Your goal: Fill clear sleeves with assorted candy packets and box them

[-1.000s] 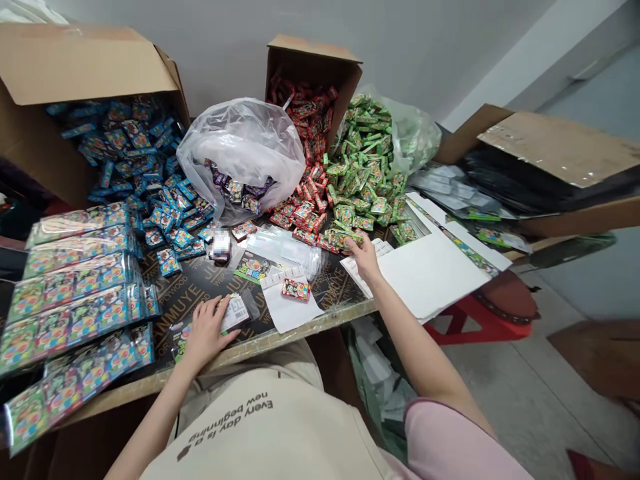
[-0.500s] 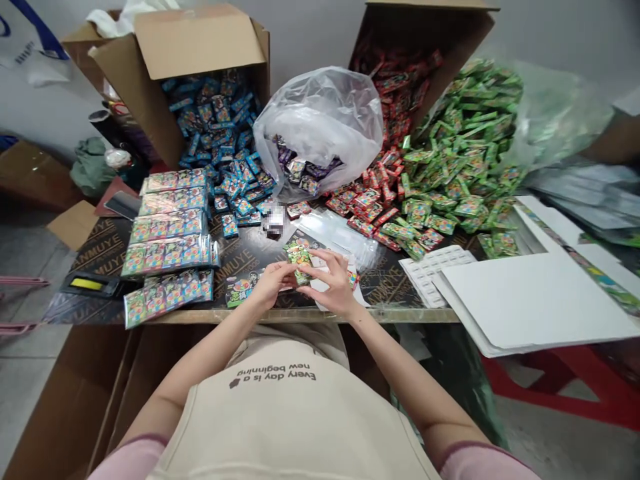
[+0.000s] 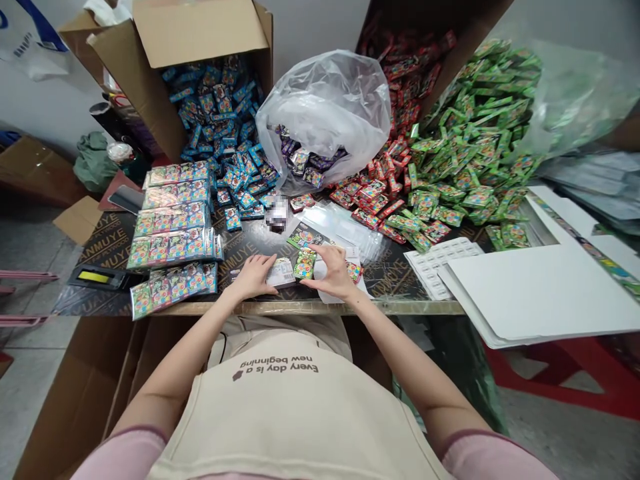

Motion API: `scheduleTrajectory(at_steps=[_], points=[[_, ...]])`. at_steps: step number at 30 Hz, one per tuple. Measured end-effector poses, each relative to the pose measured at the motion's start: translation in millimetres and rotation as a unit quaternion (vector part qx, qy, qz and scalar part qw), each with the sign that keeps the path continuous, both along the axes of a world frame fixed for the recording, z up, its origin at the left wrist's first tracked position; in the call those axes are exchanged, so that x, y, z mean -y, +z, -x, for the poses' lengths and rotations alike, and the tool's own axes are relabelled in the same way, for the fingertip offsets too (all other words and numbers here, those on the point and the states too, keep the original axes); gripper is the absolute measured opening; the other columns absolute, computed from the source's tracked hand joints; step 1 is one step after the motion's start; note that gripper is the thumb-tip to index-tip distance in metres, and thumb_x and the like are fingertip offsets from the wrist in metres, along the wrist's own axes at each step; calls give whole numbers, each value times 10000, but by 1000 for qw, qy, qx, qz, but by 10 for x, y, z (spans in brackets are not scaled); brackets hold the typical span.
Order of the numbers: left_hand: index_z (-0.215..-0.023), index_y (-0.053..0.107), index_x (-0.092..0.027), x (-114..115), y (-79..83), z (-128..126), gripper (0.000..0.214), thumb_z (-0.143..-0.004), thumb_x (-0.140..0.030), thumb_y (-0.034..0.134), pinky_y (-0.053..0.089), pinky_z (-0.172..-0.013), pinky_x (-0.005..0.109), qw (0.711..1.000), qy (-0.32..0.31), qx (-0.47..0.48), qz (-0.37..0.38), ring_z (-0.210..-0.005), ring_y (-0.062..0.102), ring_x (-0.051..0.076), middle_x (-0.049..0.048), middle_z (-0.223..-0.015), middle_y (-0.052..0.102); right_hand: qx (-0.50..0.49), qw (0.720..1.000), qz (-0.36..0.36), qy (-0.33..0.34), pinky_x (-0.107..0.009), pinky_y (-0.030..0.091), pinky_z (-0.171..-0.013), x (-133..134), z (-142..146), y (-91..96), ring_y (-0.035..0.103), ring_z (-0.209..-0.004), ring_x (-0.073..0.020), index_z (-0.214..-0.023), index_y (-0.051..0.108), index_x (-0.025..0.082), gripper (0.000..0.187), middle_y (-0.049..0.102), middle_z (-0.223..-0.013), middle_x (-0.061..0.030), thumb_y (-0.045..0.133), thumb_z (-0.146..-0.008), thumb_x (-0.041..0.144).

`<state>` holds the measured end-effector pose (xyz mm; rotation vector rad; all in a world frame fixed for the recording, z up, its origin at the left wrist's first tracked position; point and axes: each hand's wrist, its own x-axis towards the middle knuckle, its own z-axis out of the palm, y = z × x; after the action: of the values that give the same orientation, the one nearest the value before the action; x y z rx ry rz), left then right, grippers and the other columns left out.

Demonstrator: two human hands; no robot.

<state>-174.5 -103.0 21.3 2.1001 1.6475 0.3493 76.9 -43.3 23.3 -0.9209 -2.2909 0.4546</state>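
Note:
My right hand (image 3: 334, 272) pinches a small green packet (image 3: 304, 263) just above the dark tabletop (image 3: 240, 250) near its front edge. My left hand (image 3: 254, 277) lies beside it, fingers curled on a clear sleeve with a white barcode label (image 3: 280, 272). A red packet (image 3: 354, 271) sits on white paper just right of my right hand. A printed header card (image 3: 305, 237) lies behind the hands.
Stacks of filled sleeves (image 3: 173, 233) lie at left. Blue packets (image 3: 220, 133) spill from a cardboard box, purple ones sit in a clear bag (image 3: 327, 113), red packets (image 3: 385, 180) and green packets (image 3: 465, 153) are heaped at right. White sheets (image 3: 540, 293) overhang the right edge.
My right hand came back from the green heap with a green packet. Both hands met, then lowered toward the table, the left now on the labelled sleeve. The view swung left.

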Motion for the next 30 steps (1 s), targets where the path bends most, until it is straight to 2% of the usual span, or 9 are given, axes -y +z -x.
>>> scheduleTrajectory(at_steps=[3, 8, 12, 14, 17, 20, 23, 26, 30], points=[[-1453, 366, -174, 26, -82, 31, 975, -595, -352, 795, 323, -1065, 490, 999, -30, -30, -15, -1172, 514, 335, 152, -1266, 573, 58, 998, -10, -3, -460, 290, -978, -28, -6, -105, 548, -1126, -304, -1346, 473, 233, 711, 623, -1219, -117, 718, -738, 508], [-1504, 249, -180, 36, -55, 61, 927, -698, -303, 689, 383, -1007, 448, 999, -6, 11, -36, -1039, 559, 284, 88, -1068, 631, 87, 996, -21, -19, -454, 268, -981, -59, -32, -131, 522, -1150, -304, -1384, 432, 233, 711, 601, -1247, -121, 688, -773, 491], [-1486, 290, -158, 62, -55, 54, 1089, -592, -539, 782, 345, -1033, 480, 998, -51, -29, -15, -1144, 504, 342, 157, -1232, 556, 89, 995, -29, -17, -455, 263, -982, -42, -56, -121, 516, -1158, -302, -1385, 429, 234, 703, 596, -1256, -126, 680, -782, 494], [-1479, 298, -145, 83, -69, 30, 1101, -591, -593, 771, 318, -1045, 492, 996, -67, -56, -10, -1161, 492, 352, 174, -1246, 550, 96, 995, -25, -9, -458, 256, -991, -11, -66, -132, 520, -1158, -297, -1384, 429, 233, 697, 597, -1257, -125, 671, -788, 502], [-1478, 294, -135, 103, -77, 0, 1040, -646, -562, 747, 311, -1044, 481, 994, -76, -80, -14, -1155, 497, 345, 178, -1237, 559, 100, 995, -22, -5, -466, 245, -1008, 42, -89, -170, 529, -1157, -292, -1382, 434, 229, 692, 602, -1255, -127, 668, -794, 508], [-1489, 274, -155, 98, -70, -16, 1040, -628, -464, 769, 274, -1072, 488, 992, -88, -85, -24, -1180, 484, 350, 173, -1267, 544, 95, 995, -18, -22, -479, 246, -1015, 81, -111, -216, 529, -1168, -299, -1372, 447, 222, 694, 603, -1253, -133, 684, -785, 504], [-1506, 222, -154, 64, -60, -20, 1062, -616, -379, 756, 290, -1068, 482, 994, -80, -72, -27, -1155, 504, 342, 163, -1237, 556, 73, 997, 13, -6, -499, 269, -1016, 90, -117, -258, 539, -1162, -309, -1370, 453, 225, 722, 609, -1258, -132, 705, -762, 520], [-1525, 139, -148, 32, -47, -10, 1122, -606, -348, 752, 346, -1035, 465, 997, -64, -37, -30, -1133, 519, 332, 156, -1223, 555, 30, 995, 80, 54, -524, 319, -1018, 62, -125, -271, 552, -1158, -317, -1384, 440, 225, 787, 606, -1282, -134, 734, -727, 542], [-1533, 114, -200, 28, 7, -19, 1133, -610, -345, 755, 397, -994, 460, 997, -54, 36, -29, -1122, 515, 323, 128, -1224, 542, -60, 974, 184, 118, -527, 341, -1078, -6, -129, -168, 493, -1285, -312, -1399, 434, 266, 858, 525, -1403, -119, 801, -662, 506]])
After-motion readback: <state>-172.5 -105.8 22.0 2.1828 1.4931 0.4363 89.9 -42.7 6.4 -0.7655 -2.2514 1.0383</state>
